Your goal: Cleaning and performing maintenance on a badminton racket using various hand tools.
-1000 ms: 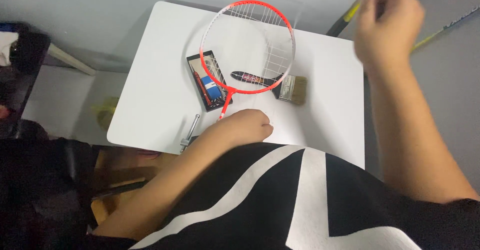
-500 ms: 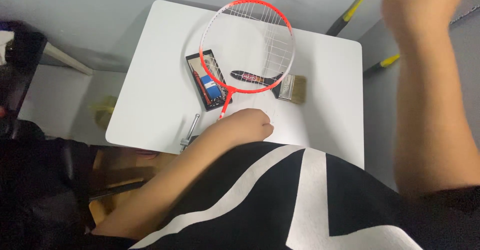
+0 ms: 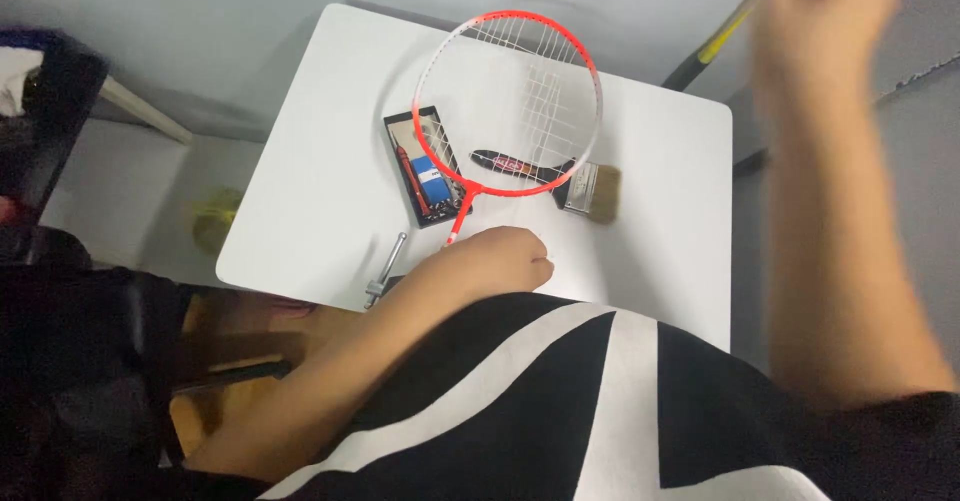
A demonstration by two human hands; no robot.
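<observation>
Head view, looking down on a small white desk [image 3: 320, 201] with rounded corners. A badminton racket [image 3: 520, 101] with an orange-and-white frame lies across the desk, its strung head toward the far edge and its shaft running back to the left hand [image 3: 495, 261]. The left hand is curled shut on the racket's shaft near the front edge of the desk; the grip itself is hidden under the fingers. The right hand [image 3: 825, 6] is raised well apart from the desk at the upper right, badly blurred; whether it is open or closed cannot be told.

Under the racket's head, on the left, lies a shallow black tray [image 3: 425, 166] holding small tools, among them a blue piece. A paintbrush [image 3: 550, 171] with a dark handle and pale bristles lies to the right of the tray, its handle beneath the frame. A metal clamp [image 3: 385, 271] grips the front edge of the desk just left of the left hand.

The floor is pale grey. A dark pole with a yellow band [image 3: 715, 46] leans beyond the far right corner. A yellowish object [image 3: 215, 216] lies on the floor at the left.
</observation>
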